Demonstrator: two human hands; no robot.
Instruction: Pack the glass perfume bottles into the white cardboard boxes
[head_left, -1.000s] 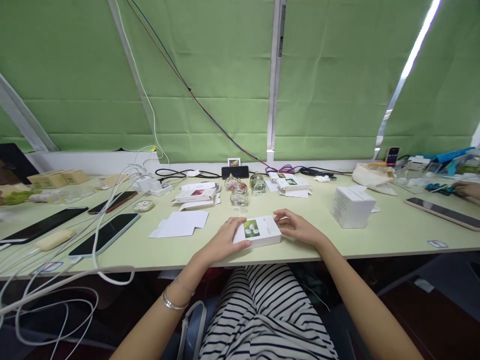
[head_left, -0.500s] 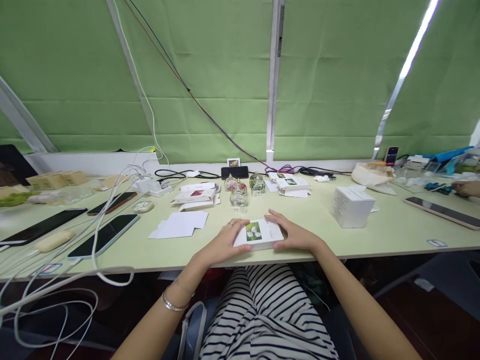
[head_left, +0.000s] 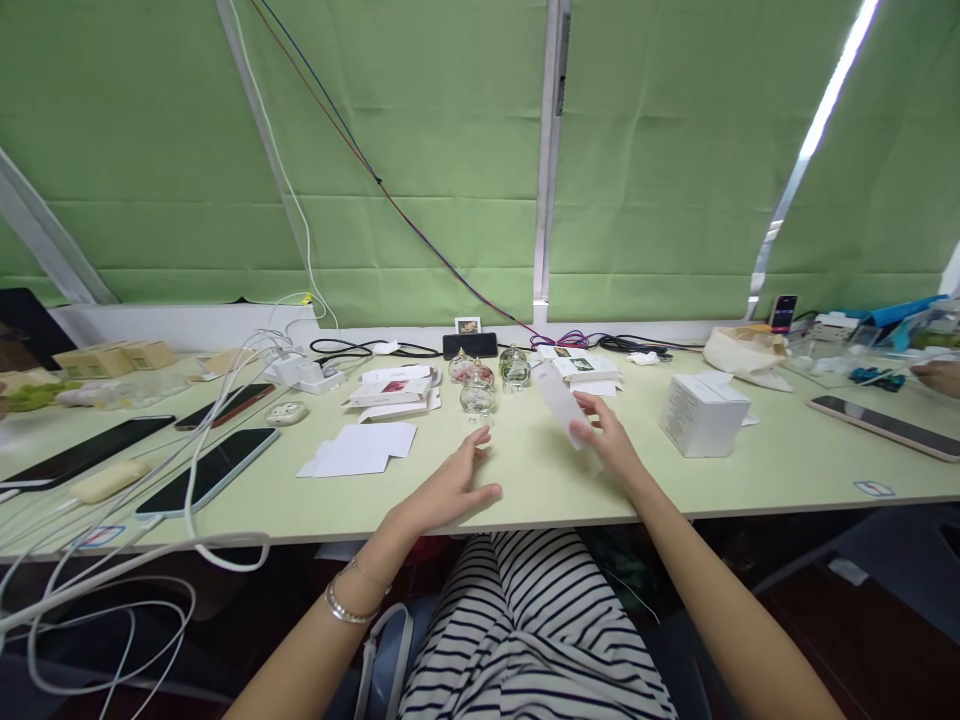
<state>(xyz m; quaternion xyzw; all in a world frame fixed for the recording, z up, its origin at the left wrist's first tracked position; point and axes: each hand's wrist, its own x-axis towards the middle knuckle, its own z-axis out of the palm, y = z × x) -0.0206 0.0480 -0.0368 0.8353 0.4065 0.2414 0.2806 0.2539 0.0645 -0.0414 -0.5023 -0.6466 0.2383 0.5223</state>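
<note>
My right hand (head_left: 604, 440) grips a flat white box (head_left: 559, 402), tilted up off the table and slightly blurred. The box's printed face with the flower picture is hidden from me now. Fingers apart and holding nothing, my left hand (head_left: 454, 482) is at the table's front edge. Beyond the hands stand several round glass bottles (head_left: 478, 398) with flowers inside. A pile of flat white boxes (head_left: 585, 365) lies just behind the held box. On the left are another pile of white boxes (head_left: 394, 388) and a white folded card sheet (head_left: 360, 448).
A white cube-shaped box (head_left: 703, 415) stands to the right, with a phone (head_left: 885, 425) further over. On the left lie a phone (head_left: 210, 470), a tablet (head_left: 82, 455) and tangled white cables (head_left: 199, 450). Another person's hand (head_left: 937, 377) shows at the far right edge.
My right hand has lifted the flat box off the table, tilting it and carrying it up and to the right. My left hand has let go and stays near the edge.
</note>
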